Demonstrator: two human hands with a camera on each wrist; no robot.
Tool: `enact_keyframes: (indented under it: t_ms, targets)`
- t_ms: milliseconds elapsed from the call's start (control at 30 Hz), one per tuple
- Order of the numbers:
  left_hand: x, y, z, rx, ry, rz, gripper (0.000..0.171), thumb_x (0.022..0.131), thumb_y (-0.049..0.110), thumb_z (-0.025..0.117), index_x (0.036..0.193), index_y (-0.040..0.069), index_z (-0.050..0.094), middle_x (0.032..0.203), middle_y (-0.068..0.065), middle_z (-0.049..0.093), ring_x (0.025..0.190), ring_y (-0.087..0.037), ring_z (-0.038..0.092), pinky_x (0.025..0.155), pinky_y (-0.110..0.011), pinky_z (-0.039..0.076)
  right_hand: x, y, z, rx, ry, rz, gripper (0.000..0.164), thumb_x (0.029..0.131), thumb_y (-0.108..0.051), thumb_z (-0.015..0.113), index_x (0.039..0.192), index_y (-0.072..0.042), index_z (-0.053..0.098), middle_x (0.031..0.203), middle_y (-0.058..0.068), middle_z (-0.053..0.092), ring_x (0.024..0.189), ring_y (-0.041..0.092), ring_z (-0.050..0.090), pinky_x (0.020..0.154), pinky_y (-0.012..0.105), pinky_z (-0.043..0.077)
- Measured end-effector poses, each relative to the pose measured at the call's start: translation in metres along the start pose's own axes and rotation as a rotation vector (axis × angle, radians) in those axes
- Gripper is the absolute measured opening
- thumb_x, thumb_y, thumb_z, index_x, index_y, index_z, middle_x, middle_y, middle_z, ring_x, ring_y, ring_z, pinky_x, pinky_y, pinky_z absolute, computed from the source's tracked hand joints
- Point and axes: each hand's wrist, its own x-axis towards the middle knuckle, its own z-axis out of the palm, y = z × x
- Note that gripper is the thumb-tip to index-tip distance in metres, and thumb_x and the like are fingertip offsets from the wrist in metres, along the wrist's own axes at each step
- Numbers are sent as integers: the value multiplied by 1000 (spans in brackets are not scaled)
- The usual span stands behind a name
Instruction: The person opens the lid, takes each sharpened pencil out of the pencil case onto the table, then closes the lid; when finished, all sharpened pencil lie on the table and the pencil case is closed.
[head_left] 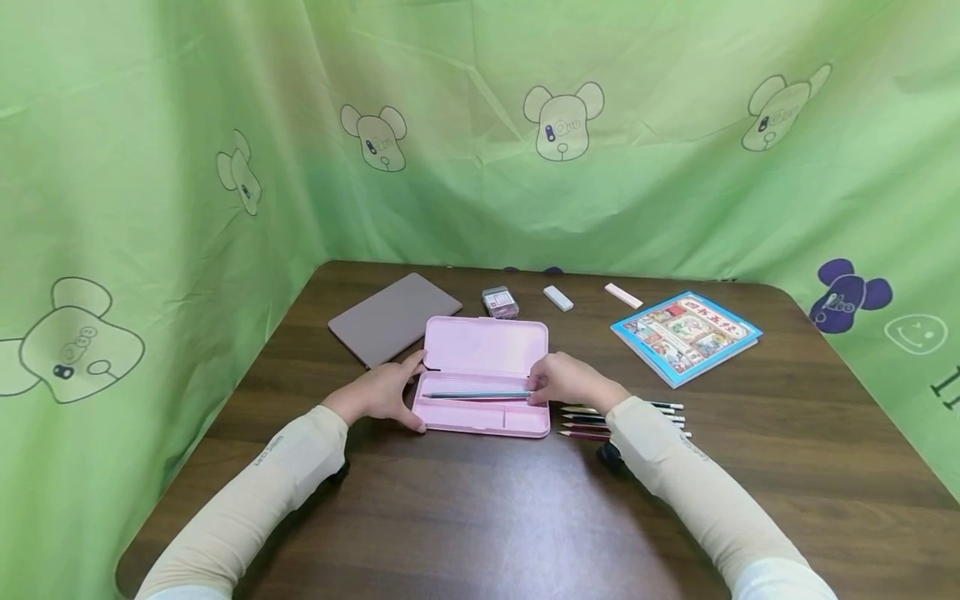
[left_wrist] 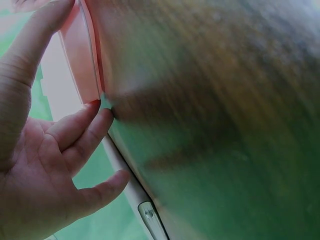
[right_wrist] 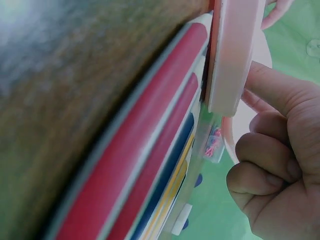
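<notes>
The left hand [head_left: 380, 392], fingers spread, is touching the open pink rectangular plastic pencil case's [head_left: 461, 416] left end; slim blue and red pencils [head_left: 480, 395] are lying inside, the right hand [head_left: 567, 380] pinching their right ends. Its low wrist is risking rolling the loose multicoloured wooden pencils [right_wrist: 159, 145] beneath.

Left hand [head_left: 381, 392] against pink case [head_left: 487, 346]; right hand [head_left: 570, 380] pinching pencil [head_left: 476, 395] inside.

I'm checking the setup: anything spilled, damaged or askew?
Nothing looks spilled or damaged. The flat gray rectangle left of the pink case and the blue-bordered book to its right lie askew on the table, not square with its edges.
</notes>
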Motion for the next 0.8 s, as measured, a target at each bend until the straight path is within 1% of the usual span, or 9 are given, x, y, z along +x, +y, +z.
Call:
enact_keyframes:
  t_ms: [133,300,400,533,633,800]
  targets:
    - [0,0,1,1,1,0,121,59,45,84,148,5,12,139,-8,48,125,-25,47,104,-43,36,-5,4,-2,45,55,1,14,75,-23,77,74,-12,68,64,-5,57,61,8,44,56,22,38]
    - [1,0,0,9,5,4,122,59,46,84,147,4,12,139,-8,48,124,-25,48,103,-43,36,-13,8,-6,49,120,24,15,73,-23,78,73,-11,69,65,-5,60,59,9,43,54,23,36]
    - [1,-1,1,29,13,22,122,58,47,84,147,2,13,137,-10,50,123,-26,49,102,-44,38,-18,11,-8,68,126,71,16,73,-26,78,71,-13,68,66,-5,62,59,9,42,54,24,36]
    - [1,-2,1,42,18,25,123,58,48,84,147,2,13,136,-10,51,122,-26,50,102,-43,38,-27,16,-10,93,134,110,15,74,-25,77,68,-16,67,70,-6,65,62,10,45,58,26,39]
    - [1,-2,1,35,15,21,123,58,48,84,147,3,13,137,-9,50,123,-26,49,103,-43,37,-34,21,-12,97,142,116,14,75,-24,76,67,-17,67,71,-6,66,64,10,47,61,27,41]
    - [1,-3,1,25,14,29,123,58,49,83,147,2,12,138,-8,49,123,-26,49,102,-43,38,-46,31,-18,123,145,135,13,76,-22,75,69,-14,68,68,-5,65,61,11,47,57,27,41]
